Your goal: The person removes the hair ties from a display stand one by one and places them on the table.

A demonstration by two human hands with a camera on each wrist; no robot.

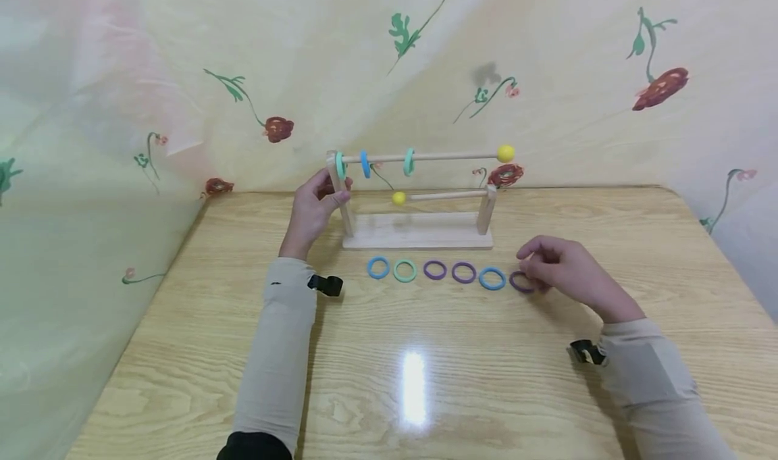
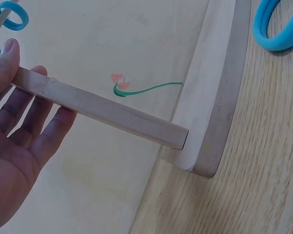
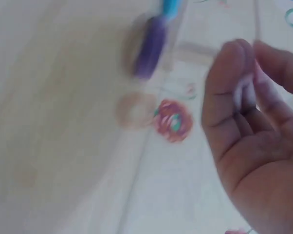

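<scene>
My left hand (image 1: 311, 210) grips the left post (image 2: 102, 104) of a wooden stand (image 1: 419, 241), thumb on one side and fingers on the other. On its upper rod (image 1: 452, 156) hang a green hair tie (image 1: 340, 167) by the post, a blue one (image 1: 365, 165), and another green one (image 1: 409, 163). My right hand (image 1: 568, 271) hovers over the right end of a row of hair ties, partly hiding a purple hair tie (image 1: 513, 285). In the right wrist view its fingers are loosely bent, apart from the blurred purple tie (image 3: 151, 48).
Left of that purple tie lie a blue (image 1: 481, 278), two purple, a green (image 1: 396, 271) and another blue (image 1: 369, 268) hair tie, before the stand's base. Yellow balls cap the upper rod (image 1: 506, 153) and lower rod (image 1: 398, 198). A flowered cloth (image 1: 340, 55) hangs behind the table.
</scene>
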